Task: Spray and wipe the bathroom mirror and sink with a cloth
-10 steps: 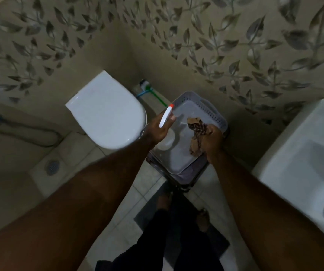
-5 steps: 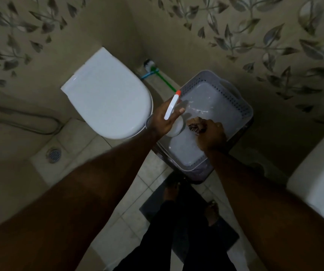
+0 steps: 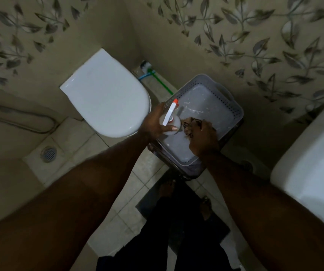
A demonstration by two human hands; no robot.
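My left hand (image 3: 154,124) grips a white spray bottle (image 3: 170,119) with an orange-tipped nozzle, held over the near left corner of a grey perforated basket (image 3: 233,112). Close beside it, my right hand (image 3: 203,136) is closed on a crumpled brown patterned cloth (image 3: 188,125), low inside the basket. Only a little of the cloth shows past my fingers. The white sink (image 3: 317,163) fills the right edge of the view. No mirror is in view.
A white toilet with its lid down (image 3: 108,94) stands left of the basket. A green-handled brush (image 3: 158,80) lies in the corner behind. A floor drain (image 3: 48,153) is at left. My feet stand on a dark mat (image 3: 151,200).
My right hand lowered the cloth into the basket and closed around it. The left hand kept the bottle at the basket's edge. The view swung left, so less of the sink shows.
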